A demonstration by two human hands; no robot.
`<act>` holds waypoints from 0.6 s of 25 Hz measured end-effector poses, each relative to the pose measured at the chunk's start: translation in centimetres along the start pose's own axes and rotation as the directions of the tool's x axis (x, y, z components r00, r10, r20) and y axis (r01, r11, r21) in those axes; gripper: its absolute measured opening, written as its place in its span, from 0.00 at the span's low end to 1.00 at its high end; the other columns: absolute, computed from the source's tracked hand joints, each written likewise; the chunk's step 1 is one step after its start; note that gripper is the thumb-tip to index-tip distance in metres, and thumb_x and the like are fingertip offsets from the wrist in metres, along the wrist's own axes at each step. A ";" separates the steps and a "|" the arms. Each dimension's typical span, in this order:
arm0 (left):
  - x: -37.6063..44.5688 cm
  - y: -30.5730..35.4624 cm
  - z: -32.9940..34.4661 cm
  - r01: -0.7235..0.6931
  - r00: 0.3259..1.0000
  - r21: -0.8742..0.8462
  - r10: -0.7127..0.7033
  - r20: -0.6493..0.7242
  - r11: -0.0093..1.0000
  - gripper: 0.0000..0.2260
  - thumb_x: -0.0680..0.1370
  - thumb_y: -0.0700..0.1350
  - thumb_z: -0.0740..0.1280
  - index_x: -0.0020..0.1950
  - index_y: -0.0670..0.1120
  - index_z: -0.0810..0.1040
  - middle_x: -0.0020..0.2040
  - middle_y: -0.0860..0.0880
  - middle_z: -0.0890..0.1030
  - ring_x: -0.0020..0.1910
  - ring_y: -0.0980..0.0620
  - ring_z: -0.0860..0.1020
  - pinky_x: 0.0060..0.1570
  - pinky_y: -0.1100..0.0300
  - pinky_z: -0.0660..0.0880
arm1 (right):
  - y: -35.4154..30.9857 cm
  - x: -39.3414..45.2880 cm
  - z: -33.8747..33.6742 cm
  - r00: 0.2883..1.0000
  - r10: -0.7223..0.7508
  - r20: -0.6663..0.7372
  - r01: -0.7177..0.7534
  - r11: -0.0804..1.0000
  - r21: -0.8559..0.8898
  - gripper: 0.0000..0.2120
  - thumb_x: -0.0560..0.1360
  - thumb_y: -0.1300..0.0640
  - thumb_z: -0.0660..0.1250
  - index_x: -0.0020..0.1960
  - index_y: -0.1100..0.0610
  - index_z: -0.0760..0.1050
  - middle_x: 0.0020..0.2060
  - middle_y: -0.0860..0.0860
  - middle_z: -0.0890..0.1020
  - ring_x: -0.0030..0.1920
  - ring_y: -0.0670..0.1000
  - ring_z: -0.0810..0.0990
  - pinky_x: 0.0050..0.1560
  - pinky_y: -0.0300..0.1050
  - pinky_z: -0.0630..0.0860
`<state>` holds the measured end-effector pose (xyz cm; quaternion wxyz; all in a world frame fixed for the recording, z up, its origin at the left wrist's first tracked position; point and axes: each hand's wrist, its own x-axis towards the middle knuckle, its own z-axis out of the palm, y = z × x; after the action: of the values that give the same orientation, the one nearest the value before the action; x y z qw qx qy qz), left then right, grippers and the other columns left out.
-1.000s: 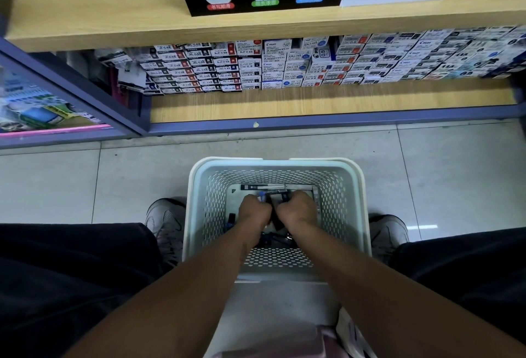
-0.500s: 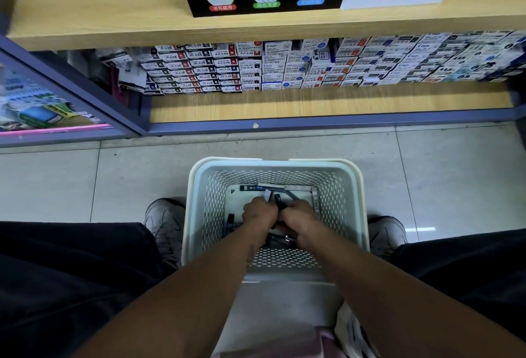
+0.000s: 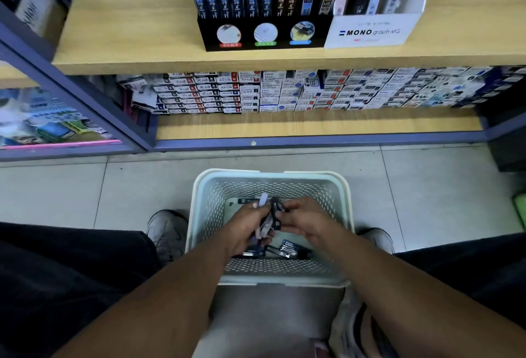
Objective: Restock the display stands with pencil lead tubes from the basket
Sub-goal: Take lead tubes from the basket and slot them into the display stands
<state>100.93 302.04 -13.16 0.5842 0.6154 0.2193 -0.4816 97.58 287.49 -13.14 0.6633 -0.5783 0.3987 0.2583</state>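
At the far left a purple-framed glass cabinet (image 3: 57, 118) holds blurred packets whose print cannot be read. Moving in, a pale shoe (image 3: 168, 232) sits just beside the white perforated basket (image 3: 205, 215), which stands on the tiled floor between the person's knees, probably so that both arms can reach in without stretching. Inside it the left hand (image 3: 247, 229) has its fingers curled round a small bundle of pencil lead tubes (image 3: 263, 221), pale ones among them, apparently gathering several at once to save trips. The right hand (image 3: 306, 222) meets it, fingertips pinching a dark tube (image 3: 275, 212) at the top of the bundle, most likely sorting or passing it across. More loose tubes (image 3: 287, 249) lie on the basket floor beneath the hands. Above, on the wooden shelf (image 3: 128, 44), the black display stand (image 3: 264, 35) keeps blue-capped tubes on its left and orange-capped ones to the right, upright in rows so the grades face the shopper; "HB" and "2B" can be made out on several, and the three round pictures on its front carry captions too small to read. Right of it, touching, a white display stand (image 3: 370, 32) reads "MONO graph MG". Below, stacked boxes (image 3: 256, 93) fill the lower shelf, their labels too fine to read.
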 end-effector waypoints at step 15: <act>-8.7 5.4 2.2 -0.302 0.952 0.047 0.300 0.054 0.952 0.09 0.82 0.49 0.66 0.57 0.44 0.78 0.38 0.45 0.81 0.31 0.50 0.77 0.26 0.60 0.72 | -6.9 -9.2 -2.3 0.962 -0.259 0.089 0.269 0.955 -0.128 0.09 0.73 0.67 0.74 0.48 0.73 0.79 0.30 0.60 0.82 0.25 0.51 0.79 0.28 0.39 0.77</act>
<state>100.84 301.33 -2.71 0.6387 0.6459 0.0960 -0.4070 97.53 285.03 -1.66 0.6638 -0.6615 0.2752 0.2147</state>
